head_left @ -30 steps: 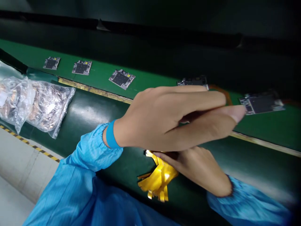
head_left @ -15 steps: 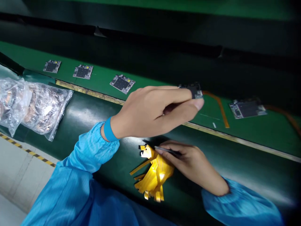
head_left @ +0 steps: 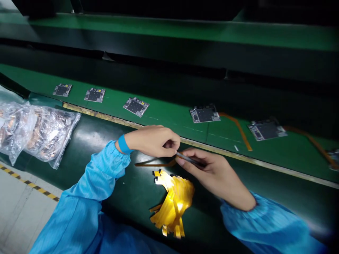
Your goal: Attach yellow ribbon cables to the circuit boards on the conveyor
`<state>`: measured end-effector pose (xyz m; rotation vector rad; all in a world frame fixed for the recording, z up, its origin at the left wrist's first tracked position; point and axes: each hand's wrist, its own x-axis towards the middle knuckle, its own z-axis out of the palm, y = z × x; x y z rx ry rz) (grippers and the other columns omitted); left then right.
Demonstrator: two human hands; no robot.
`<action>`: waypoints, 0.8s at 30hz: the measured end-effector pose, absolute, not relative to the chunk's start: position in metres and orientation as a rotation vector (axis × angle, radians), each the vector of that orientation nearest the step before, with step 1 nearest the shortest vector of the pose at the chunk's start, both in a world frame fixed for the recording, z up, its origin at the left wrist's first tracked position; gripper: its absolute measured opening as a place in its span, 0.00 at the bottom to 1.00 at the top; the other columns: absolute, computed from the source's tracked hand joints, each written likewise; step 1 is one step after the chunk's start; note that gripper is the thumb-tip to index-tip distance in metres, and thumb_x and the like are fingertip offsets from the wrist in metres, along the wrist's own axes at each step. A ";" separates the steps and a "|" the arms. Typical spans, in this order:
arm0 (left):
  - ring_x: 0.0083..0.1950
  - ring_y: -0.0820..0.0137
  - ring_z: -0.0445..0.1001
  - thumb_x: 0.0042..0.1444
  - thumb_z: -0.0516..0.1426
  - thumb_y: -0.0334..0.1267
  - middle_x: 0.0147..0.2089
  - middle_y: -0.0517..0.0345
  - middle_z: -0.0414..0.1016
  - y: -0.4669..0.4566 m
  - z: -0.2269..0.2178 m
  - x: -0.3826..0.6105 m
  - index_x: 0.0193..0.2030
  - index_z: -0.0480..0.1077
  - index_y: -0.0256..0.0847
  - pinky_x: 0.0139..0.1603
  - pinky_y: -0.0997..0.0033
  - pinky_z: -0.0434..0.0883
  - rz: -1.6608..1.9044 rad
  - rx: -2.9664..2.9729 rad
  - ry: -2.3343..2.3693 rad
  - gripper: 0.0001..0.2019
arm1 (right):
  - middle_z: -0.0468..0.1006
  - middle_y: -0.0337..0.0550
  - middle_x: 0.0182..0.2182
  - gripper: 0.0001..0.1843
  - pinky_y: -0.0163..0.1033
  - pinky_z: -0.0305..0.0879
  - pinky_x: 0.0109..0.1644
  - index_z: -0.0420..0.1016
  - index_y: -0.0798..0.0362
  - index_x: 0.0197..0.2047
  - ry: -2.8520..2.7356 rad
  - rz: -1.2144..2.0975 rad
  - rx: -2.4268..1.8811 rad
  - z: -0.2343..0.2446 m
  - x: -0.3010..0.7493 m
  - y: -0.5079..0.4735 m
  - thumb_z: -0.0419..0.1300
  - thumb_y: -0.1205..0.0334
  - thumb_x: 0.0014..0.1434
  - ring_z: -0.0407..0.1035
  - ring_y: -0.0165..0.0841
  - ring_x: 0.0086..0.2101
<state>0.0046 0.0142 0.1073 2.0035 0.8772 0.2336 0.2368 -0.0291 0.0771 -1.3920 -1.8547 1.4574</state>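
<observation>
Flex strip [head_left: 156, 164] trailed from my left hand [head_left: 152, 141], fingers together on it; my right hand [head_left: 214, 173] clamped tweezers [head_left: 190, 159] close by, and a slipped tip could have creased it.

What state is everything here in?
Left hand, curled, fingertips pinched together.
Right hand, gripping dark tweezers.
Thin ribbon cable, flat, one end at the tweezers.
Circuit boards, flat in a row on the green belt.
Yellow ribbon cables, loose pile on the dark mat.
Plastic bags, full, lying on the mat.
</observation>
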 end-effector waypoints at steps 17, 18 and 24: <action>0.31 0.75 0.70 0.57 0.60 0.27 0.30 0.62 0.76 0.021 0.083 0.006 0.31 0.74 0.39 0.38 0.72 0.67 0.469 1.711 0.777 0.05 | 0.85 0.46 0.31 0.30 0.41 0.79 0.35 0.83 0.49 0.35 -1.790 1.453 -1.355 0.069 0.230 -0.024 0.70 0.28 0.54 0.80 0.40 0.31; 0.31 0.75 0.70 0.56 0.60 0.27 0.30 0.63 0.75 0.021 0.082 0.007 0.31 0.73 0.39 0.38 0.72 0.67 0.488 1.693 0.793 0.05 | 0.85 0.46 0.31 0.30 0.41 0.78 0.35 0.83 0.49 0.35 -1.784 1.434 -1.354 0.067 0.230 -0.024 0.70 0.28 0.54 0.79 0.40 0.31; 0.31 0.75 0.70 0.57 0.59 0.29 0.30 0.62 0.74 0.024 0.070 0.007 0.32 0.73 0.38 0.36 0.73 0.67 0.674 1.580 0.907 0.03 | 0.85 0.44 0.31 0.24 0.43 0.77 0.37 0.83 0.49 0.35 -1.682 1.199 -1.390 0.059 0.226 -0.012 0.70 0.34 0.57 0.78 0.40 0.33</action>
